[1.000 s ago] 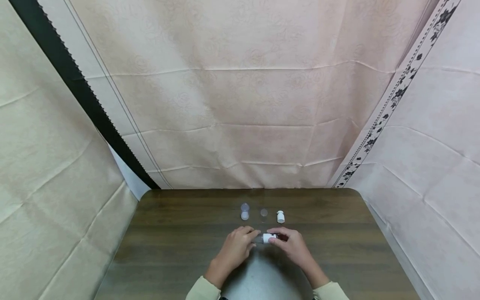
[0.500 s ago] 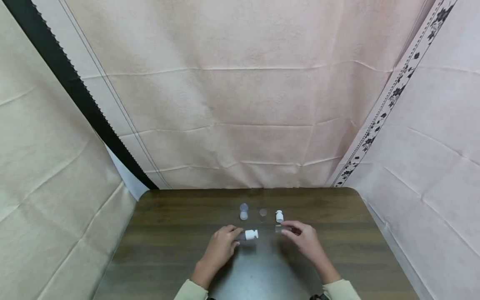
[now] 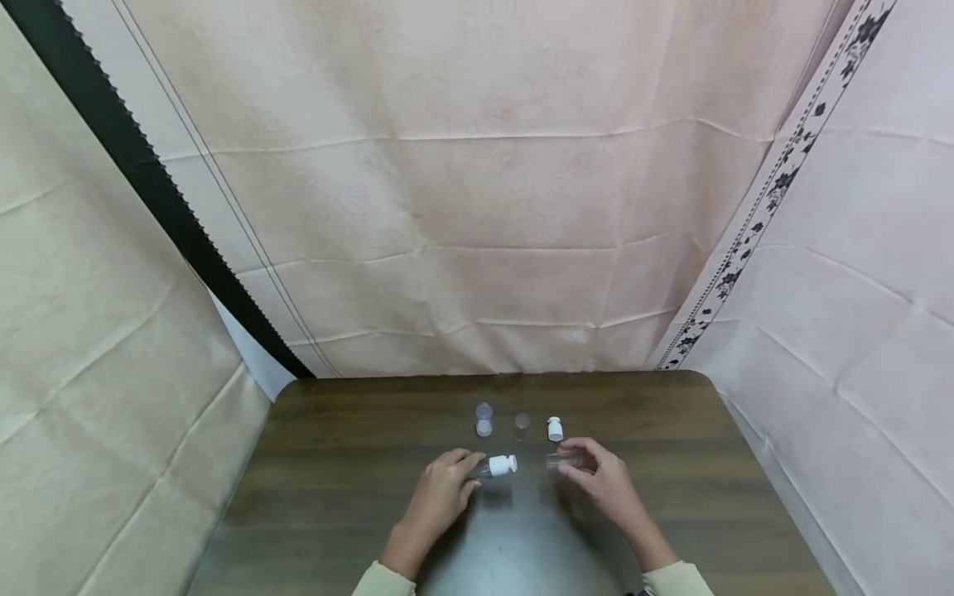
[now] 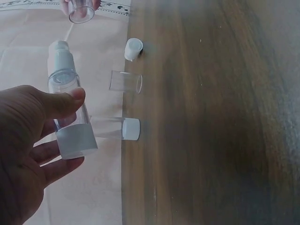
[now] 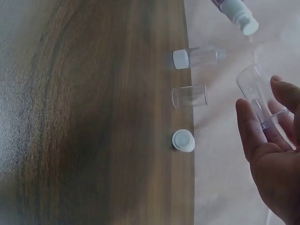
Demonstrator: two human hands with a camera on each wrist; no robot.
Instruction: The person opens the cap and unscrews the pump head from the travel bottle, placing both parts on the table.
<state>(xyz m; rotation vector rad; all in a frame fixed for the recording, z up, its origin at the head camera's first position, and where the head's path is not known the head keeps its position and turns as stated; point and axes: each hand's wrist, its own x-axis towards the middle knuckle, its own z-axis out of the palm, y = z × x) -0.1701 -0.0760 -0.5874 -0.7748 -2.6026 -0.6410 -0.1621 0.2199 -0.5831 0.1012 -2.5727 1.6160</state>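
Soft light covers the surface (image 3: 335, 497), with pale glare at its near middle between blurred shadows; wrist views look hazy.

Head cam up high, well back, facing forward and down at the table (image 3: 328, 472) and cloth (image 3: 484, 199); wrist cams close in, turned sideways, one by the left hand (image 4: 28, 131), one by the right hand (image 5: 274, 164), both catching the clear cup (image 5: 190, 96) and pump bottle (image 4: 65, 80).
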